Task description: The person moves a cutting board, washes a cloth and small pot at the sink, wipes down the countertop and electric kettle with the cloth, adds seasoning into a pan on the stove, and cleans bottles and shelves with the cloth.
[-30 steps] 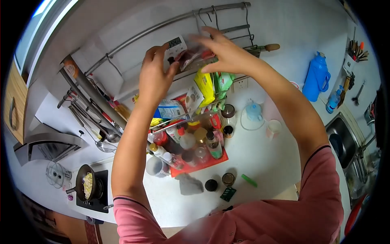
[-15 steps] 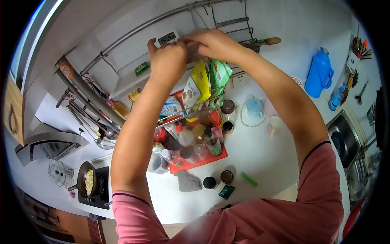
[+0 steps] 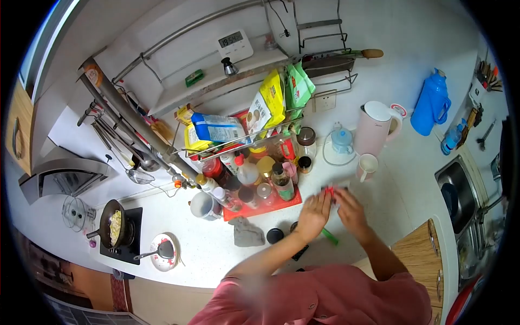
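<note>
Both my hands are over the white counter [image 3: 216, 265], close together with their fingertips meeting at a small red and dark item [image 3: 329, 190] too small to name. My left hand [image 3: 316, 215] has its fingers closed at the item. On the other side, my right hand [image 3: 350, 210] pinches it. Just below them lies a green stick [image 3: 329, 236]. A black-lidded jar [image 3: 275, 235] stands left of my left forearm, which partly covers a dark packet [image 3: 299, 253]. Right of the hands is a light mug [image 3: 367, 166].
Bottles and jars crowd a red tray [image 3: 264, 213] beneath a wire rack of food packets [image 3: 219, 128]. A grey cloth [image 3: 247, 233] lies before it. Left are a pan with food [image 3: 115, 227] and a plate with a spatula [image 3: 164, 264]. A pink kettle [image 3: 372, 129] stands at right.
Both hands have come down from the wall shelf by the digital clock to the counter, and the small red item now shows between them. The view has shifted, revealing the kettle and plate.
</note>
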`<state>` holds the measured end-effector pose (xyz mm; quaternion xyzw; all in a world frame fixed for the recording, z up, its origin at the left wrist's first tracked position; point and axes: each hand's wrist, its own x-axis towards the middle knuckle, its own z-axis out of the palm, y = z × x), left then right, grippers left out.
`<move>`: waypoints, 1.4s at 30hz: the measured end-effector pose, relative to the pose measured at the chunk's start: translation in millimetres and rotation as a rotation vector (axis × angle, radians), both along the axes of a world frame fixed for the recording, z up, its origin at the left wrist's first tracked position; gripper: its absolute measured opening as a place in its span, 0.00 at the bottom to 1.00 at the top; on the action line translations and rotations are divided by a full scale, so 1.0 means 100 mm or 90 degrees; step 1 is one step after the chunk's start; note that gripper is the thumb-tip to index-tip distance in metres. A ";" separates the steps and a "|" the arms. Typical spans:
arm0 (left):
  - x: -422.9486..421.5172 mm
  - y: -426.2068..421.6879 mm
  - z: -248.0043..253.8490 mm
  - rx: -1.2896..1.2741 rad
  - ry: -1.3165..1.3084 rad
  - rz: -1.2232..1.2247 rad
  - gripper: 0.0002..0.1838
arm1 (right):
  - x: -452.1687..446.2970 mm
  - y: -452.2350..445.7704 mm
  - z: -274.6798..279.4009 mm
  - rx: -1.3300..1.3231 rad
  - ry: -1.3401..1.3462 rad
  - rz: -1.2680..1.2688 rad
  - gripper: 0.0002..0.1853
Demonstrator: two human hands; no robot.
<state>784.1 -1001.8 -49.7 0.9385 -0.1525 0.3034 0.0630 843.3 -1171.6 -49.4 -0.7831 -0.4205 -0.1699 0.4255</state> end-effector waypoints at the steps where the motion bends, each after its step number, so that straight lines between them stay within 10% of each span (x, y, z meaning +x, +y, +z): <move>1: -0.05 -0.04 -0.41 0.006 0.048 0.003 0.25 | -0.06 -0.04 -0.32 -0.017 0.025 0.006 0.25; 3: -0.13 -0.12 -0.94 0.015 0.146 0.010 0.25 | -0.14 -0.12 -0.81 -0.054 0.074 0.020 0.25; 8: -0.18 0.13 -0.40 0.057 0.155 -0.051 0.21 | -0.17 -0.14 -1.13 -0.258 0.016 0.021 0.22; 11: -0.12 0.42 0.30 0.020 0.110 -0.083 0.15 | -0.11 0.00 -0.44 -0.420 0.004 -0.013 0.23; 18: 0.28 1.87 2.77 0.115 -0.409 0.121 0.13 | 0.54 1.13 2.31 0.112 -0.257 0.128 0.11; 21: 0.60 2.45 3.40 0.059 -0.294 0.219 0.16 | 0.96 1.77 3.12 0.199 -0.337 0.168 0.12; 28: 0.92 3.03 3.65 0.008 0.207 0.295 0.24 | 1.58 2.68 3.39 -0.063 -0.320 0.100 0.15; 42: 0.87 2.85 3.48 0.078 -0.149 0.350 0.14 | 2.21 2.06 3.36 -0.065 -0.290 -0.060 0.13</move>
